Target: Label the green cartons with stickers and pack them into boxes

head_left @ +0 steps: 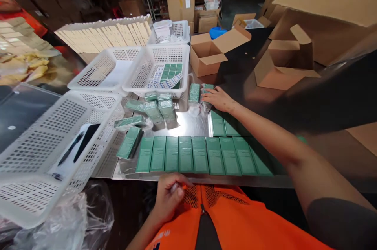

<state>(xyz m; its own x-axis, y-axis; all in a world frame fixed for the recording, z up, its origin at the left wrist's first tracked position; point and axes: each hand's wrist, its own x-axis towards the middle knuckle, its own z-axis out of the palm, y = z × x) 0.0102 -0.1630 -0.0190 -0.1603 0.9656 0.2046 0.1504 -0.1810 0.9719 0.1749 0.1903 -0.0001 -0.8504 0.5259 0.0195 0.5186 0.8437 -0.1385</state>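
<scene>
Fingers of right hand (219, 99) bent over film-wrapped green rectangular box (208, 86), 1 o'clock from silver metal tabletop (190, 124), cannot tell whether pinching | left hand (170, 197), 7 o'clock of right: curled, grip unclear | flat green oblong boxes (185, 155), 6 o'clock: edge-to-edge, presumably for alignment

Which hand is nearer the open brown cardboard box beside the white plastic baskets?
Right: the right hand is this side of the box, on a plastic-wrapped green rectangular pack; the left hand is farther back, by the orange fabric vest.
</scene>
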